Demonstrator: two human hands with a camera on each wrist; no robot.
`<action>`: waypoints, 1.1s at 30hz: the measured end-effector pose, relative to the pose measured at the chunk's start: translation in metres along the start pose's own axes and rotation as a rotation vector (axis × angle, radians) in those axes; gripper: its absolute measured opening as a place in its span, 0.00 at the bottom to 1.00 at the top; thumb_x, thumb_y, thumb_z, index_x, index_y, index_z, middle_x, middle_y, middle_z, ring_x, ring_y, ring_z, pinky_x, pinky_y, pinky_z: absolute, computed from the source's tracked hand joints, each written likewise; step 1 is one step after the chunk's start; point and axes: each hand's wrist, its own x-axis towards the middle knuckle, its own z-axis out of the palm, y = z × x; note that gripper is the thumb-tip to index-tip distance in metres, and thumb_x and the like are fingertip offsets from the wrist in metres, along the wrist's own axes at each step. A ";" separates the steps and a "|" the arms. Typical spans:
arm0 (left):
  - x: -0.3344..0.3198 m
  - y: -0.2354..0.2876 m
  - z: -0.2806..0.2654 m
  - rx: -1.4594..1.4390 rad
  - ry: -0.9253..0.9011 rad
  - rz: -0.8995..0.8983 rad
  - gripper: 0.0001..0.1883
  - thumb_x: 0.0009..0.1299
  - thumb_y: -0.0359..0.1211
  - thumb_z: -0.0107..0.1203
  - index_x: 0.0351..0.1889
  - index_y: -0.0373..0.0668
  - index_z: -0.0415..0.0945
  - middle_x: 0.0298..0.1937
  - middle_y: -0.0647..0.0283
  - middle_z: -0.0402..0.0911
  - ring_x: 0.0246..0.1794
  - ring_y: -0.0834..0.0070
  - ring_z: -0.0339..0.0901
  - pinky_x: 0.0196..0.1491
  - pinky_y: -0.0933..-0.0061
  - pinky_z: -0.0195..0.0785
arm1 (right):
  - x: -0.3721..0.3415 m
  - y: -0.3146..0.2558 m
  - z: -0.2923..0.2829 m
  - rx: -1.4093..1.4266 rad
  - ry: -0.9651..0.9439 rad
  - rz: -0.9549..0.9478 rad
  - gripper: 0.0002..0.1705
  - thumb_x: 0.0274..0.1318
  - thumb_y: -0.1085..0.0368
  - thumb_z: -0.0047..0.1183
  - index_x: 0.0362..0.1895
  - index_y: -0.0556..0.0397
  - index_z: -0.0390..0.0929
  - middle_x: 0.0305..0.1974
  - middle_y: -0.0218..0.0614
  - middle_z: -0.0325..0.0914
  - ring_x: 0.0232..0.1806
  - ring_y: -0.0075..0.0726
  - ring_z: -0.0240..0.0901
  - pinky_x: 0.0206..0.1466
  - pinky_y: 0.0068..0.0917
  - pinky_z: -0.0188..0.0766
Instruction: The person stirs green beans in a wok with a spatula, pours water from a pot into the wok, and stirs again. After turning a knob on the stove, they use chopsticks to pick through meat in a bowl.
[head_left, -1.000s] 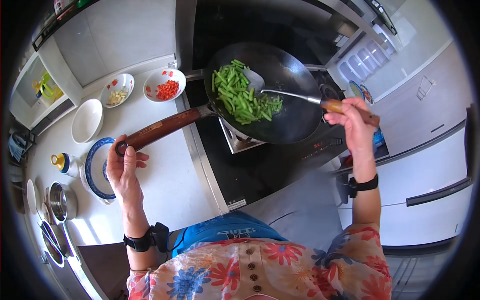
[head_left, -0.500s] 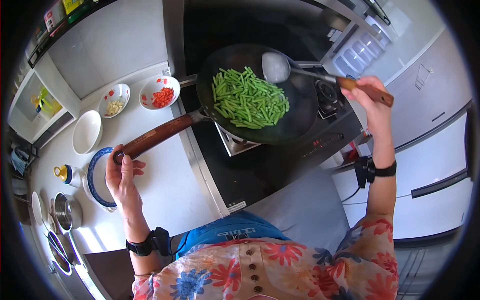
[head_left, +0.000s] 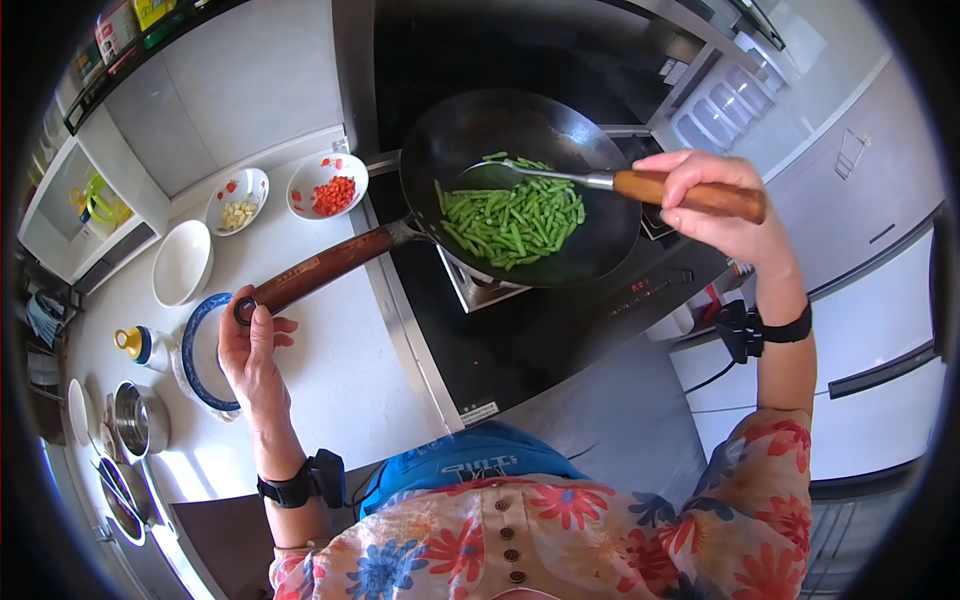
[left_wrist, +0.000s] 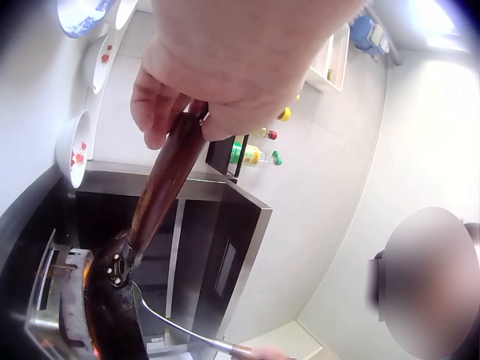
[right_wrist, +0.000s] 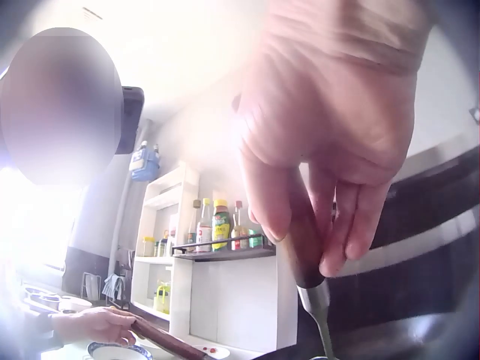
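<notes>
- I'm standing in a kitchen, plain enough from the black glass stove (head_left: 480,370) right here.
- Over its burner sits a dark wok (head_left: 520,125) with cut green beans (head_left: 520,222) inside; I can see orange flame (left_wrist: 88,266) underneath.
- Along the white surface (head_left: 330,385), beside the stove, flowered bowls hold chopped red pieces (head_left: 334,196) and pale ones (head_left: 238,214).
- Farther along stands a steel pot (head_left: 154,420).
- On the wall, a rack (right_wrist: 225,256) carries sauce bottles (right_wrist: 220,223).
</notes>
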 end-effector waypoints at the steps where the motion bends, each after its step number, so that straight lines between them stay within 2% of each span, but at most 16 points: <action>1: 0.000 0.000 -0.001 -0.017 -0.007 -0.011 0.17 0.67 0.35 0.50 0.50 0.35 0.67 0.31 0.65 0.73 0.26 0.78 0.75 0.26 0.83 0.64 | 0.001 -0.008 -0.006 -0.083 0.006 0.002 0.07 0.40 0.75 0.55 0.27 0.53 0.75 0.38 0.38 0.75 0.46 0.34 0.72 0.48 0.25 0.66; 4: 0.000 0.000 -0.001 -0.033 -0.013 -0.021 0.18 0.66 0.35 0.51 0.50 0.35 0.68 0.32 0.65 0.71 0.27 0.77 0.75 0.26 0.82 0.64 | 0.006 -0.028 -0.030 -0.073 0.036 -0.083 0.07 0.41 0.75 0.54 0.29 0.53 0.74 0.36 0.40 0.76 0.45 0.34 0.72 0.46 0.25 0.68; 6: -0.001 0.000 0.000 -0.035 -0.012 -0.022 0.18 0.66 0.35 0.51 0.50 0.34 0.68 0.31 0.65 0.71 0.27 0.77 0.75 0.26 0.82 0.64 | 0.012 -0.037 -0.045 0.167 -0.008 -0.062 0.07 0.44 0.73 0.53 0.31 0.54 0.73 0.36 0.42 0.75 0.41 0.33 0.74 0.43 0.24 0.70; 7: -0.001 0.001 0.000 -0.032 -0.009 -0.026 0.18 0.66 0.35 0.51 0.50 0.34 0.67 0.31 0.65 0.71 0.27 0.77 0.75 0.26 0.82 0.64 | 0.015 -0.040 -0.048 0.211 -0.043 -0.066 0.06 0.45 0.72 0.53 0.32 0.54 0.73 0.35 0.42 0.75 0.35 0.31 0.76 0.41 0.23 0.71; 10: -0.001 0.003 0.002 -0.027 -0.007 -0.029 0.18 0.66 0.35 0.51 0.50 0.34 0.67 0.31 0.65 0.72 0.27 0.77 0.75 0.26 0.82 0.64 | 0.029 -0.040 -0.041 0.126 -0.118 0.027 0.07 0.44 0.66 0.53 0.30 0.51 0.70 0.37 0.45 0.76 0.33 0.35 0.77 0.39 0.28 0.75; 12: -0.002 0.003 0.001 -0.024 -0.004 -0.027 0.18 0.66 0.35 0.51 0.50 0.34 0.67 0.31 0.65 0.72 0.26 0.77 0.75 0.26 0.83 0.64 | 0.039 -0.024 -0.027 0.120 -0.099 0.041 0.06 0.46 0.69 0.53 0.31 0.53 0.71 0.35 0.41 0.76 0.32 0.32 0.76 0.36 0.25 0.75; 14: 0.000 -0.001 -0.002 -0.038 -0.020 -0.020 0.18 0.66 0.35 0.51 0.50 0.34 0.67 0.31 0.65 0.72 0.26 0.77 0.75 0.26 0.83 0.64 | 0.047 -0.012 -0.015 0.153 0.001 0.140 0.07 0.45 0.69 0.53 0.32 0.55 0.73 0.29 0.36 0.76 0.28 0.26 0.76 0.32 0.17 0.70; 20: 0.000 0.000 -0.002 -0.042 -0.016 -0.036 0.18 0.66 0.35 0.51 0.50 0.35 0.68 0.32 0.65 0.72 0.26 0.78 0.75 0.25 0.83 0.63 | 0.060 0.004 -0.017 0.285 0.164 0.142 0.10 0.46 0.65 0.55 0.34 0.54 0.74 0.29 0.37 0.77 0.27 0.29 0.78 0.27 0.15 0.72; 23: 0.000 -0.002 -0.003 -0.036 -0.027 -0.034 0.18 0.66 0.35 0.51 0.50 0.35 0.68 0.32 0.65 0.73 0.26 0.78 0.75 0.26 0.83 0.64 | 0.058 0.033 -0.002 0.363 0.351 0.328 0.14 0.46 0.62 0.57 0.36 0.56 0.73 0.29 0.38 0.77 0.26 0.31 0.78 0.24 0.15 0.71; 24: 0.000 -0.002 -0.004 -0.036 -0.027 -0.039 0.18 0.66 0.35 0.51 0.50 0.35 0.68 0.32 0.65 0.73 0.26 0.78 0.75 0.26 0.83 0.64 | 0.048 0.040 -0.002 0.362 0.349 0.331 0.14 0.46 0.62 0.57 0.36 0.56 0.73 0.29 0.38 0.77 0.26 0.31 0.78 0.24 0.15 0.71; 26: 0.000 -0.003 -0.005 -0.046 -0.035 -0.030 0.18 0.66 0.35 0.51 0.50 0.35 0.68 0.32 0.65 0.72 0.26 0.78 0.75 0.26 0.83 0.64 | 0.017 0.049 -0.005 0.386 0.528 0.534 0.15 0.48 0.62 0.54 0.37 0.58 0.71 0.30 0.41 0.77 0.25 0.32 0.78 0.23 0.17 0.73; 27: 0.001 -0.002 -0.005 -0.053 -0.025 -0.033 0.18 0.66 0.35 0.51 0.50 0.35 0.68 0.32 0.65 0.72 0.26 0.78 0.75 0.26 0.83 0.64 | -0.007 0.058 -0.004 0.437 0.596 0.576 0.15 0.49 0.62 0.53 0.38 0.59 0.71 0.30 0.43 0.77 0.25 0.33 0.78 0.23 0.19 0.74; 30: 0.000 -0.003 -0.003 -0.056 -0.005 -0.038 0.17 0.66 0.35 0.51 0.50 0.35 0.68 0.31 0.66 0.72 0.26 0.78 0.75 0.26 0.83 0.64 | -0.060 0.067 0.031 0.550 0.795 0.675 0.15 0.51 0.64 0.50 0.41 0.60 0.69 0.33 0.50 0.76 0.26 0.40 0.78 0.24 0.25 0.76; 33: 0.001 -0.003 -0.001 -0.054 -0.017 -0.025 0.18 0.66 0.35 0.51 0.50 0.34 0.67 0.31 0.66 0.72 0.26 0.78 0.75 0.26 0.82 0.63 | -0.069 0.070 0.038 0.619 0.809 0.662 0.16 0.50 0.64 0.51 0.41 0.61 0.68 0.35 0.50 0.76 0.27 0.42 0.78 0.23 0.25 0.76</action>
